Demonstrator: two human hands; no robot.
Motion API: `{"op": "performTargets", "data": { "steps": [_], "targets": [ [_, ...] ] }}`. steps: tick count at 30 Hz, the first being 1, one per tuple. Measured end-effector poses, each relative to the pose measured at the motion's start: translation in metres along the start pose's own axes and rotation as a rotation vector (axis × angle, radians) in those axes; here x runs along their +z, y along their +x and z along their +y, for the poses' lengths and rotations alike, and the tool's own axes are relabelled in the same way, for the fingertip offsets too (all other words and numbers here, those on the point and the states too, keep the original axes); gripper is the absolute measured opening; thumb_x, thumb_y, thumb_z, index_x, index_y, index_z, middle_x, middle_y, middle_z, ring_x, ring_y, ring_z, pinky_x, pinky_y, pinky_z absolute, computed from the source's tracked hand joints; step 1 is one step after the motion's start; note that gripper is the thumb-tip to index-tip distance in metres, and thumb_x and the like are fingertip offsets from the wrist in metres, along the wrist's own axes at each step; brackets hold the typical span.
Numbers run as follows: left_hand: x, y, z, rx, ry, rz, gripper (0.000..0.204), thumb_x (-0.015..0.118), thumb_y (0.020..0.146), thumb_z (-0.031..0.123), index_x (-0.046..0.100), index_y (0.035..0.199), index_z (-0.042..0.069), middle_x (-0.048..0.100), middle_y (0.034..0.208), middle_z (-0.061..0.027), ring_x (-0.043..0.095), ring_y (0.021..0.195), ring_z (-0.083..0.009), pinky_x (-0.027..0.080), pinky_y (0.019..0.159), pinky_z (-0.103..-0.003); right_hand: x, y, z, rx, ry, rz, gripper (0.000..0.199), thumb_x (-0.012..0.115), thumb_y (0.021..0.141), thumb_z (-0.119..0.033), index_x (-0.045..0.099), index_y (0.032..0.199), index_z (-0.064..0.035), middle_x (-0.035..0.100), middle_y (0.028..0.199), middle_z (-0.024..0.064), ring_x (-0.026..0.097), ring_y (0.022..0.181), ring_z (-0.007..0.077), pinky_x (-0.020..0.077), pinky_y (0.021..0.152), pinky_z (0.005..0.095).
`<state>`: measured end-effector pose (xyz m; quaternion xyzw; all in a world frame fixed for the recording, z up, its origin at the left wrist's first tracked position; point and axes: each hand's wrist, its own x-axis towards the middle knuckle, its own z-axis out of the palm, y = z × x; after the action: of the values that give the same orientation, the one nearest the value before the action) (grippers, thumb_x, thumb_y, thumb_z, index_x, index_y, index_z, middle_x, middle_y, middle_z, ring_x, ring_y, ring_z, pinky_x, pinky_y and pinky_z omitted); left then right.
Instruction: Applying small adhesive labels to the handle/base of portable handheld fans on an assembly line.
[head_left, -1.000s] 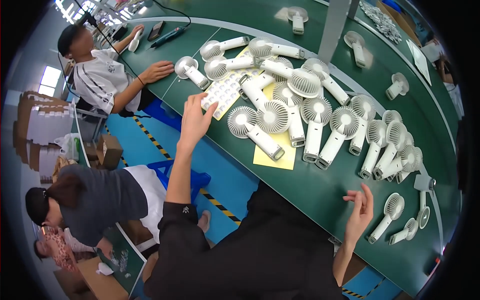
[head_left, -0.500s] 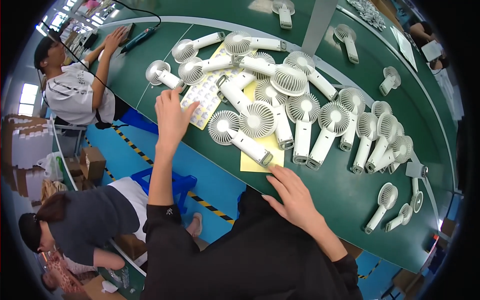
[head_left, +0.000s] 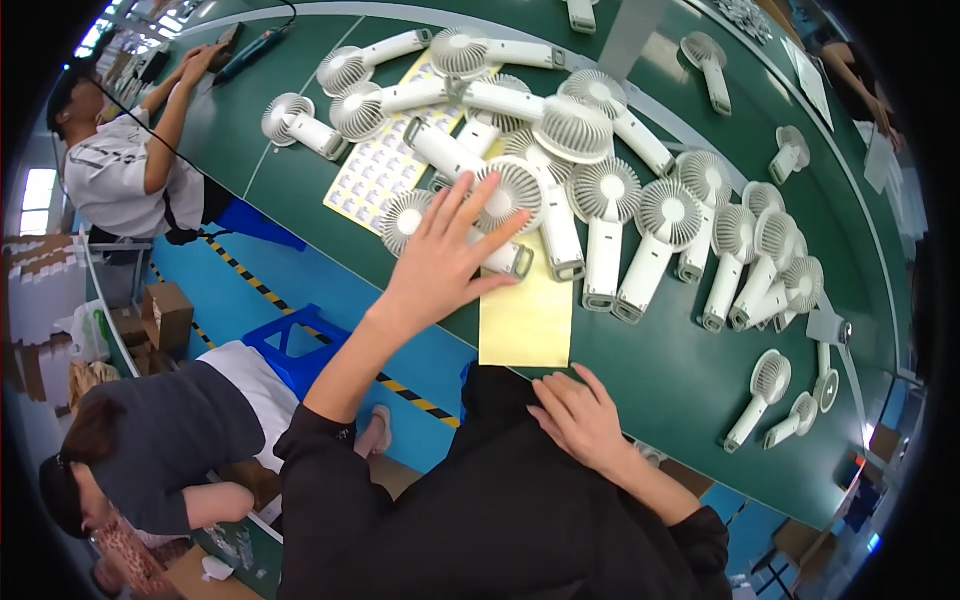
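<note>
Left hand (head_left: 445, 260) spread flat, fingers wide, over a white handheld fan (head_left: 470, 215) lying on the green desk (head_left: 660, 370) beside a yellow sheet (head_left: 527, 315). Right hand (head_left: 580, 418) resting open at the desk edge, holding nothing. Likely light, rigid plastic; best gripped by the handle. No containers visible.

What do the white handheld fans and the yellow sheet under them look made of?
The fans look like moulded plastic: smooth, matte white, evenly coloured bodies with fine slotted grilles. The yellow sheet looks like thin paper or card, flat and dull with crisp straight edges; which one cannot be told.
</note>
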<state>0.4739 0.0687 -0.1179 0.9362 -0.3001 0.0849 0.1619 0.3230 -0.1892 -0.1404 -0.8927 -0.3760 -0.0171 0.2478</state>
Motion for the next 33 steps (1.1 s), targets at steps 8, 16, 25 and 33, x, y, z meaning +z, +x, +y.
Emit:
{"op": "performTargets", "data": {
  "steps": [8, 16, 25, 33],
  "targets": [
    [0.006, 0.002, 0.003, -0.005, 0.023, 0.025, 0.076, 0.075, 0.075, 0.044, 0.047, 0.143, 0.025, 0.031, 0.154, -0.0143, 0.032, 0.14, -0.0385, 0.037, 0.109, -0.047, 0.009, 0.037, 0.0, 0.093, -0.186, -0.054, 0.05, 0.071, 0.075, -0.01, 0.06, 0.123, -0.0007, 0.05, 0.138, 0.0203, 0.052, 0.126, 0.0323, 0.0428, 0.104, 0.047],
    [0.008, 0.005, -0.002, -0.014, 0.055, 0.092, 0.077, 0.079, 0.072, 0.038, 0.049, 0.142, 0.024, 0.032, 0.154, -0.0134, 0.035, 0.139, -0.0386, 0.042, 0.103, -0.045, -0.046, -0.022, -0.001, -0.01, 0.331, 0.02, 0.027, 0.068, 0.076, -0.003, 0.073, 0.102, -0.0076, 0.07, 0.111, 0.002, 0.065, 0.103, 0.0205, 0.0486, 0.096, 0.0395],
    [0.011, 0.006, -0.001, -0.032, 0.047, 0.08, 0.074, 0.075, 0.076, 0.043, 0.049, 0.142, 0.025, 0.031, 0.154, -0.0141, 0.033, 0.139, -0.0384, 0.037, 0.109, -0.047, -0.101, -0.046, 0.003, 0.143, 0.256, 0.133, 0.01, 0.069, 0.078, -0.004, 0.072, 0.086, -0.0077, 0.073, 0.099, 0.006, 0.069, 0.096, 0.0258, 0.0498, 0.089, 0.0436],
    [0.0, -0.027, 0.044, -0.121, -0.177, 0.304, 0.01, 0.069, 0.085, 0.008, 0.063, 0.091, 0.002, 0.062, 0.073, -0.0112, 0.057, 0.06, -0.0288, 0.046, 0.056, -0.036, -0.142, -0.084, 0.023, 0.338, 0.364, 0.539, 0.013, 0.074, 0.079, -0.011, 0.071, 0.087, -0.0019, 0.07, 0.099, 0.0163, 0.066, 0.084, 0.0303, 0.0517, 0.078, 0.0416]
  ]
}}
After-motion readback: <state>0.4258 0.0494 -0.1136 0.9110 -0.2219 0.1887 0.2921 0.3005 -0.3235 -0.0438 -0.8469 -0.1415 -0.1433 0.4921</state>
